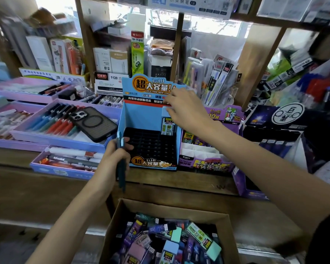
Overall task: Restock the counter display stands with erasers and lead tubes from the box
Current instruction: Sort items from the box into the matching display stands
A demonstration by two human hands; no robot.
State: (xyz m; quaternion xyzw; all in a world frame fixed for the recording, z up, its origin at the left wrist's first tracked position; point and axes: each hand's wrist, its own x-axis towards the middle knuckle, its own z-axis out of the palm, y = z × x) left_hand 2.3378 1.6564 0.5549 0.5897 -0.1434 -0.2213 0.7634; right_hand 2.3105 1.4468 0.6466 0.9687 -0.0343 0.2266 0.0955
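The blue display stand [141, 119] was seen at the middle of the counter [46, 187], near its front edge. Its black slotted tray [151, 145] was almost all unfilled, with one lead tube [167, 127] stood upright in the tray's back right corner. The right hand [185, 109] was held over that tube, fingers bent down to its top; whether it was pinched or only touched could not be told. The left hand [111, 161] was closed round a small bundle of dark teal tubes [121, 168], held upright at the stand's front left corner. The cardboard box [170, 211] was placed below the counter's front edge, filled with mixed erasers [176, 234] and more tubes. A purple stand [208, 164] was set just beside the blue one on its right, and a phone [93, 122] was laid on a pen tray [46, 139] to the left. Step judged: tubes being slotted, early in the task. To be done well, each tube should be passed singly from the bundle, lined up vertical over one slot, pushed down till seated with the label faced front, and the back row filled first so nearer slots are not blocked by the reach.
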